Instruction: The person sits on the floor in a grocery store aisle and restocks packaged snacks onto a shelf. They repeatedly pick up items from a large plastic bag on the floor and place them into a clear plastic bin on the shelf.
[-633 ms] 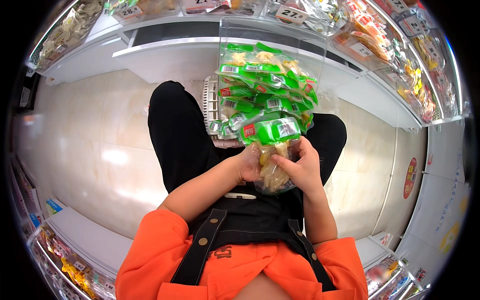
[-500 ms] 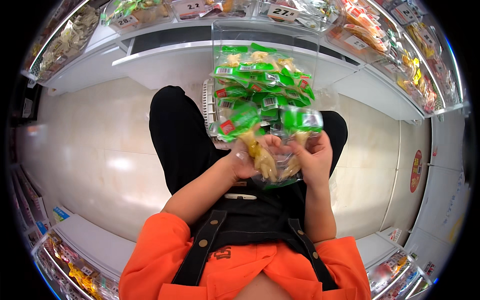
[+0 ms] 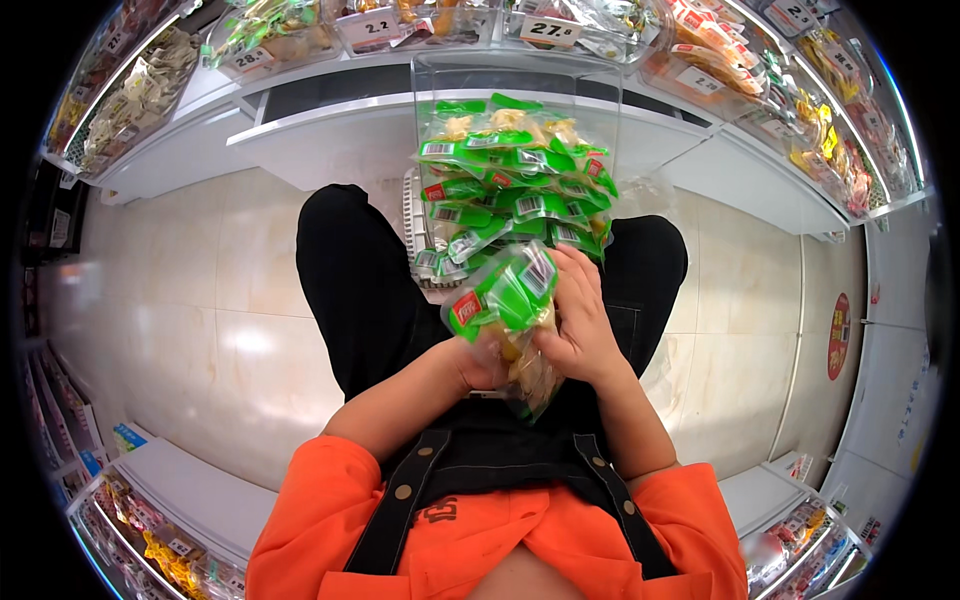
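Observation:
Above my lap I hold vacuum packs of chicken feet (image 3: 512, 292), clear with green tops and barcode labels. At least two seem to lie together, overlapping. My left hand (image 3: 484, 362) is closed round their lower left side, its fingers partly hidden behind the plastic. From the right my right hand (image 3: 582, 318) grips the edge, fingers bent over the upper side and thumb across the front. Just beyond my hands, a clear plastic bin (image 3: 515, 72) holds overlapping rows of similar green-topped packs (image 3: 525, 185). It stands between my knees.
A white slatted basket (image 3: 411, 215) shows beside the bin's left side. Beyond lies an open white drawer (image 3: 330, 140) under shelves of bagged snacks (image 3: 265, 30). More stocked shelving (image 3: 835, 130) curves along the right, and low units stand behind me on both sides. Tiled floor (image 3: 160, 300) surrounds my legs.
The packs, held apart side by side before, are now brought together into one overlapping bunch. My right hand has moved left and inward to meet the left.

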`<state>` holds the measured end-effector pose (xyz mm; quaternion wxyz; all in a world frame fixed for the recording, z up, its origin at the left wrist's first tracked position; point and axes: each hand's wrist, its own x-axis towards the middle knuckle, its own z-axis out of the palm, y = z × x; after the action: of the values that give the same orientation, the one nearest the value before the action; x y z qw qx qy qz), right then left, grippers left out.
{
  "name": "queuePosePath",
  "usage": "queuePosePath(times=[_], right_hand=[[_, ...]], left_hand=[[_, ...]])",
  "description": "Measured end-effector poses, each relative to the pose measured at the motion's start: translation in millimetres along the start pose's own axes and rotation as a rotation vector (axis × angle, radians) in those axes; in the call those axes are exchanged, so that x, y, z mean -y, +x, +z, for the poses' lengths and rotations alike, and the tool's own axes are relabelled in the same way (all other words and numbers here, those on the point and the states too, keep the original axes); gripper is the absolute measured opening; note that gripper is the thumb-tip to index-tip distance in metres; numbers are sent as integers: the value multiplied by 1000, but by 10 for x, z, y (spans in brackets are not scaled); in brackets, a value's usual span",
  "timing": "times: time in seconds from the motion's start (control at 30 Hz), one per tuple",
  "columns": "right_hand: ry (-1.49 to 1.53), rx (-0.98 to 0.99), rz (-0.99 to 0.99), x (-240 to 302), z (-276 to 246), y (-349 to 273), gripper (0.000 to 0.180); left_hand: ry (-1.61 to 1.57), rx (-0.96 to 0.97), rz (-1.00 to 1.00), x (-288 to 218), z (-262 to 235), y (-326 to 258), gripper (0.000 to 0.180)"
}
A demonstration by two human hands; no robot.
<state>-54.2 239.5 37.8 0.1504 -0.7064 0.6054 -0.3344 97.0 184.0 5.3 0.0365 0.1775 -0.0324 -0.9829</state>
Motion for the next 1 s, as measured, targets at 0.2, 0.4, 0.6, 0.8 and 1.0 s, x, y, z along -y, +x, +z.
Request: queuePosePath(times=[0.2,0.4,0.6,0.8,1.0], right_hand=[[182,-151,378,223,-136,14,73],[338,-89,441,316,-260,33,51],[1331,-396,473,155,-494,-30,24],[1089,-176,426,183,-304,7,37],[949,90,455,247,-855,350,59]], left_hand=[[-86,40,61,12,-3,81,38],[158,-28,72,-47,445,133,47],[-79,257,-141,-186,47,125,64],[-75,436,-325,-174,173,128,74],[-53,329,-359,-168,215,57,54]])
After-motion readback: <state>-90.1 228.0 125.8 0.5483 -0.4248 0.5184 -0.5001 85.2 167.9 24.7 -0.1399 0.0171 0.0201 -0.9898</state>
